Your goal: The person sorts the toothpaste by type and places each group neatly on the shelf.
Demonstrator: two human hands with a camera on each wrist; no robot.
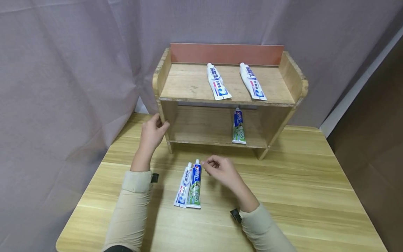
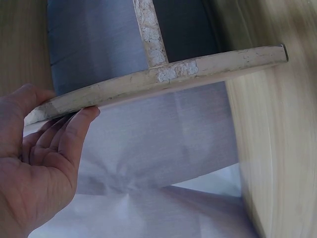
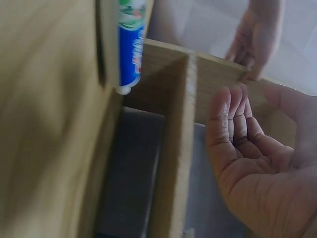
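My left hand (image 1: 153, 133) holds the left side panel of a small two-tier wooden shelf (image 1: 189, 81). In the left wrist view, thumb and fingers of the left hand (image 2: 47, 148) pinch the panel's edge (image 2: 114, 87). My right hand (image 1: 223, 170) is just right of a blue-and-green toothpaste tube (image 1: 195, 187), fingers loosely bent and holding nothing; contact with the tube cannot be made out. That tube lies on the table against a white toothpaste tube (image 1: 183, 187). The right wrist view shows the right hand (image 3: 257, 153) with nothing in its palm.
Two white toothpaste tubes, one left (image 1: 217, 82) and one right (image 1: 253, 82), lie on the top tier. Another blue-and-green tube (image 1: 239, 126) lies on the lower tier, right of its middle. Grey cloth (image 1: 78, 70) hangs behind the wooden table (image 1: 302, 196).
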